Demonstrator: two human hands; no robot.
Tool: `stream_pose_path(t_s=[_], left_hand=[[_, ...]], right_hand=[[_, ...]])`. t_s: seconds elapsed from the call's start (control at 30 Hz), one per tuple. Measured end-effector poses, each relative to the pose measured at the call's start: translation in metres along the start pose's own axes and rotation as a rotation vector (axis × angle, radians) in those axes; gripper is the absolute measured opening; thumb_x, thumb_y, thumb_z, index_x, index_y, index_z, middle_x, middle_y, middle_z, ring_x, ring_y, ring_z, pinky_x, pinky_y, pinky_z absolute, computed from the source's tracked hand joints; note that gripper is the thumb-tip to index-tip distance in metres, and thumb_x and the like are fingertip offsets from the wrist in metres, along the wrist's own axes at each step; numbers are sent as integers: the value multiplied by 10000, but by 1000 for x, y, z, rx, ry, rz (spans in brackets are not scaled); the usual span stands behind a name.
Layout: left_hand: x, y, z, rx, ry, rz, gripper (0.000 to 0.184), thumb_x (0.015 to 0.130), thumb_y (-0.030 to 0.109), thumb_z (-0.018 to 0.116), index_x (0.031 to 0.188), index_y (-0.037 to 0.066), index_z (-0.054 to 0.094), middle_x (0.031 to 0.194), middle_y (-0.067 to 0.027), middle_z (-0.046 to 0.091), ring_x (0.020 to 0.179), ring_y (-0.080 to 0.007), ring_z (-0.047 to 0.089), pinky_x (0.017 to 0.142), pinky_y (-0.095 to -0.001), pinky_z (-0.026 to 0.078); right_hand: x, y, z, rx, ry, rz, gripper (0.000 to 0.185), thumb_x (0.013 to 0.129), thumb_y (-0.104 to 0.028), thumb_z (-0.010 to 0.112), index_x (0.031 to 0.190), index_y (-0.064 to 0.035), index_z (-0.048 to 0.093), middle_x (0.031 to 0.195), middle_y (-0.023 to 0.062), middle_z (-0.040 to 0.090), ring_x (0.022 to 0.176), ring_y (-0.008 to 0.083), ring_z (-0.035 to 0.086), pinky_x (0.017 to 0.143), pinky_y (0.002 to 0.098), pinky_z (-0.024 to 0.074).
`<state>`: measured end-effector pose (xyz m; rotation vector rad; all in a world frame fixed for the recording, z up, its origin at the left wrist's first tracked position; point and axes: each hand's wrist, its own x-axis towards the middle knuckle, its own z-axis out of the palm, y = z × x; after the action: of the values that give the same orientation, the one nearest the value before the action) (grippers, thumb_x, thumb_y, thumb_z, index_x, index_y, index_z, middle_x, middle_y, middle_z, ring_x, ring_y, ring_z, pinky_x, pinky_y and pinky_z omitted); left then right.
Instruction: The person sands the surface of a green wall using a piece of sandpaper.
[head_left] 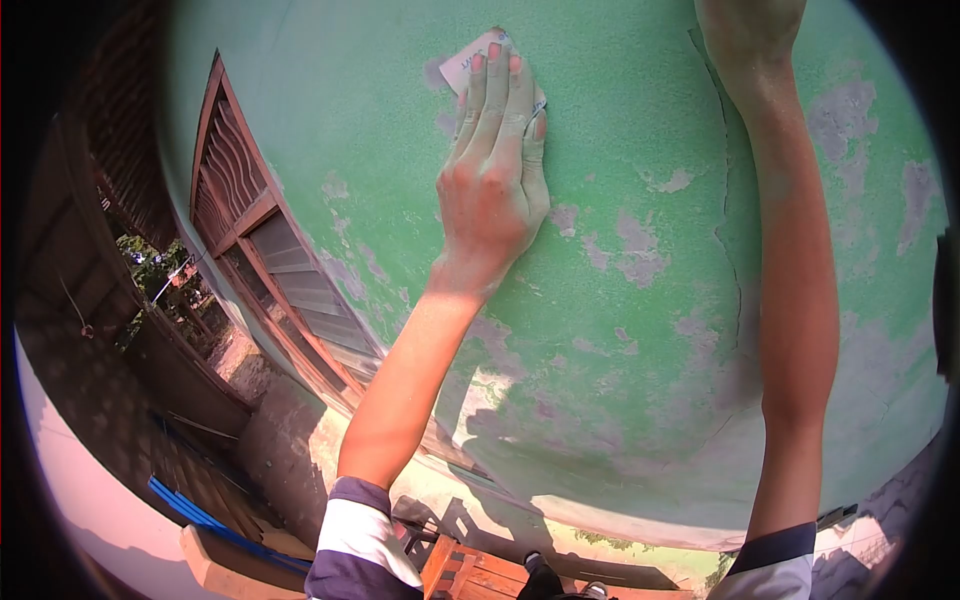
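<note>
My left hand [492, 170] presses a folded sheet of sandpaper [462, 70], its pale printed back showing, flat against the green wall [620, 130]. The fingers lie close together over the sheet, and pale dust coats them. At the top right, my right hand [755, 30] is raised against or close to the wall. Its fingers are cut off by the frame edge, so their position is hidden. Around both arms the paint is worn, with grey patches [640, 245] and a long thin crack [728, 200] beside my right forearm.
A brown wooden shuttered window [285, 240] is set in the wall at left. Below me is an orange wooden bench [480, 570], with a shoe [533, 560] on or above it. Blue pipes [200, 515] lie at lower left.
</note>
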<state>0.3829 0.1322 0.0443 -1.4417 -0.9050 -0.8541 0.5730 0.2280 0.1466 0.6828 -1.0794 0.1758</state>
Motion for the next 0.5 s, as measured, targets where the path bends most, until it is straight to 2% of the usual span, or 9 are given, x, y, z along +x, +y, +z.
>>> stream_pose_path(t_s=[0.1,0.17,0.2,0.3,0.37,0.4,0.5], left_hand=[[35,-21,1,25,52,-26,476,992,76,576,1438,-77,514,1522,-298,450,1437,-461,404,1158,-510,397],[34,-15,13,127,142,-52,458,997,75,567,1428,-78,528,1517,-300,457,1438,-455,408,1150,-502,410],[19,-1,19,118,136,-43,458,997,75,567,1428,-78,528,1517,-300,457,1438,-455,408,1150,-502,410],[-42,42,15,0,93,-86,410,1038,49,498,1422,-90,529,1509,-284,476,1448,-426,407,1177,-468,371],[-57,50,12,-5,-6,-76,412,1034,41,492,1417,-108,520,1496,-290,489,1446,-426,412,1171,-474,380],[-46,46,12,-22,-2,-73,412,1034,41,492,1417,-108,520,1496,-290,489,1446,-426,412,1171,-474,380],[19,7,11,-6,69,-13,414,1024,27,495,1415,-107,522,1490,-289,497,1443,-427,417,1167,-476,385]], right_hand=[[-2,6,1,-147,57,55,338,983,-178,601,678,-71,701,480,-64,478,419,27,345,404,259,238],[-8,10,4,-240,49,-140,328,972,-173,603,676,-77,706,501,-48,520,433,38,380,415,270,269],[-9,17,1,-251,58,-140,328,972,-173,603,676,-77,706,501,-48,520,433,38,380,415,270,269],[-8,14,-7,-248,35,-109,301,950,-169,614,684,-67,713,538,-23,578,461,55,435,435,281,317],[-10,-2,-4,-283,-77,45,275,929,-159,618,695,-51,716,560,-5,609,484,64,473,448,284,349],[-12,-2,5,-325,-38,-52,265,918,-150,618,697,-40,715,557,-3,609,480,63,467,445,287,347],[-10,7,3,-281,-73,-4,277,924,-151,617,684,-45,707,549,-10,598,479,53,456,440,279,333]])
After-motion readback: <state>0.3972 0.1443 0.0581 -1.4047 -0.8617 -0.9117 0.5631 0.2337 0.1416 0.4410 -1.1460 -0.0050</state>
